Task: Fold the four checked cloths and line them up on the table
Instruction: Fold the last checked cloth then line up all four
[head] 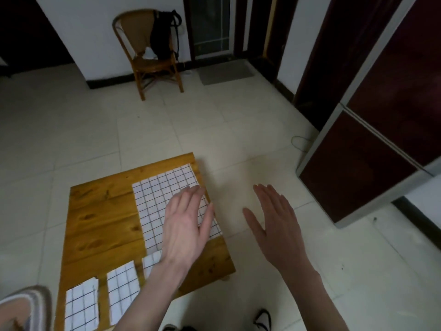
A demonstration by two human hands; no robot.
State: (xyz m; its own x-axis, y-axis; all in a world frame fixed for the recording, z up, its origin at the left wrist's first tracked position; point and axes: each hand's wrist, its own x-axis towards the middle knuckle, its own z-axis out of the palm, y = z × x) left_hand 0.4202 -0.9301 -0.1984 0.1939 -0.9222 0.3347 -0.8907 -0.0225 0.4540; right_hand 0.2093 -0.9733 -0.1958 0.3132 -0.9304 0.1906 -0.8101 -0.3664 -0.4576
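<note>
Wooden table: white black-grid cloth flat, left hand over it.

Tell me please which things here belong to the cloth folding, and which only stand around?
Belong to the job:
large unfolded checked cloth
three folded checked cloths
wooden table
left hand
right hand

Only standing around:
wicker chair
black backpack
door mat
dark red cabinet
</note>
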